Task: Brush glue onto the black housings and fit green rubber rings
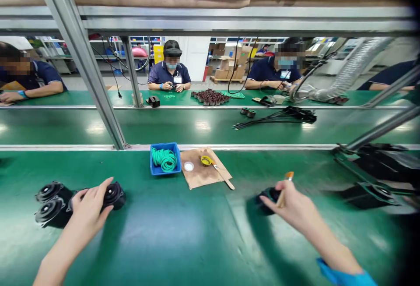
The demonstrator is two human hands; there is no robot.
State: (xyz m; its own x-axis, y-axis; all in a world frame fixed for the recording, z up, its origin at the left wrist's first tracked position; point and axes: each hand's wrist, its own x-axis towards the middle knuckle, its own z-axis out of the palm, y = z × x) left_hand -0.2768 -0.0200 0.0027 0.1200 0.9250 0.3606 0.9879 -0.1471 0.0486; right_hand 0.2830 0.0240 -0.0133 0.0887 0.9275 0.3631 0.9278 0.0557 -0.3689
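My left hand [88,207] has its thumb and fingers on either side of a black round motor housing [114,195] at the left of the green bench. Two more black motor housings [50,210] stand just left of that hand, and part of the group is hidden behind it. On the right, my right hand [292,205] grips another dark housing [269,199], which is blurred. A small brush [289,175] with a wooden handle is also held in this hand, its orange-brown tip pointing up past the fingers.
Mid-bench, a blue bin [166,172] holds green cord rings. Beside it, stained cardboard [197,181] carries a yellow-rimmed pot [206,160], a wooden-handled brush [226,180] and a white disc [188,166]. Black parts [370,194] lie right. Metal posts [82,62] cross the view; co-workers sit opposite.
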